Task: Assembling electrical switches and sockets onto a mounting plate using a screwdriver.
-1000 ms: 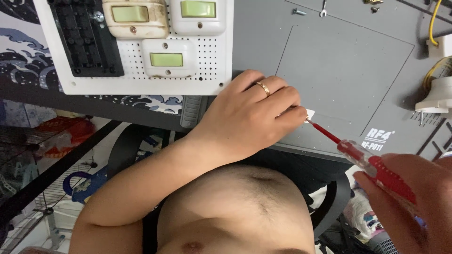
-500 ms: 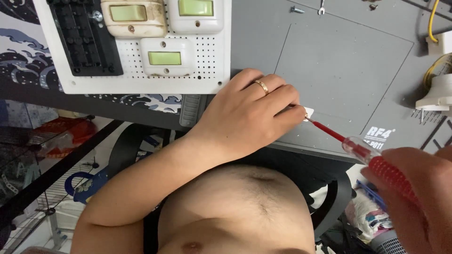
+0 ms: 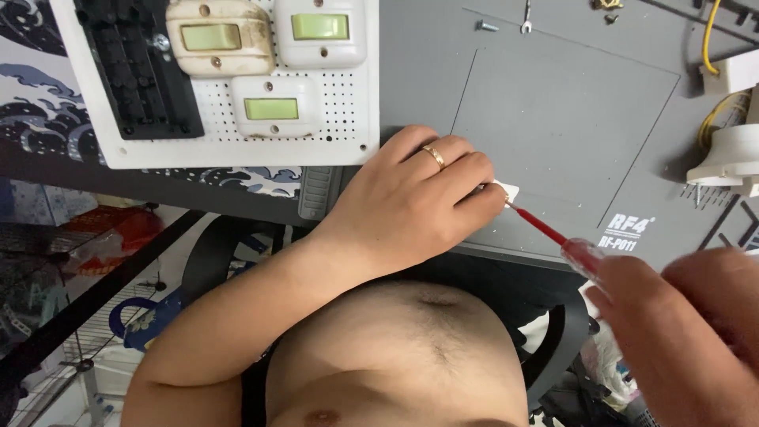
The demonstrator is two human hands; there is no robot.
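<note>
the left hand [image 3: 411, 202] rests on the near edge of the grey work mat [image 3: 553, 119], its fingers [image 3: 466, 178] curled together and pinching a small white part [image 3: 506, 190] flat against the mat. a ring [image 3: 433, 156] sits on one finger. the right hand [image 3: 696, 332] grips the red handle of a screwdriver [image 3: 565, 241]; the fingers are wrapped closed round the handle, though motion blur hides their exact placement. the red shaft runs up and left from the handle, and its tip meets the white part just beside the left fingertips.

step in hand, as judged: the tip is seated on, or just entering, the white part while the left hand steadies it. the next move calls for holding the shaft in line with the part, keeping the pinch firm, and keeping the tip off the left fingertips, which lie very near it.

edges and room: the part lies close to the near edge of the worktop, so a slip toward the body could carry it off the mat. the mat is open beyond the part. a white perforated board [image 3: 348, 119] carrying three switch boxes [image 3: 273, 107] and a black component block [image 3: 138, 71] lies to the left, touching or just beside the left hand. a white fitting with yellow wires [image 3: 727, 150] lies well apart at the right edge. a loose screw [image 3: 486, 26] lies at the far side.
</note>
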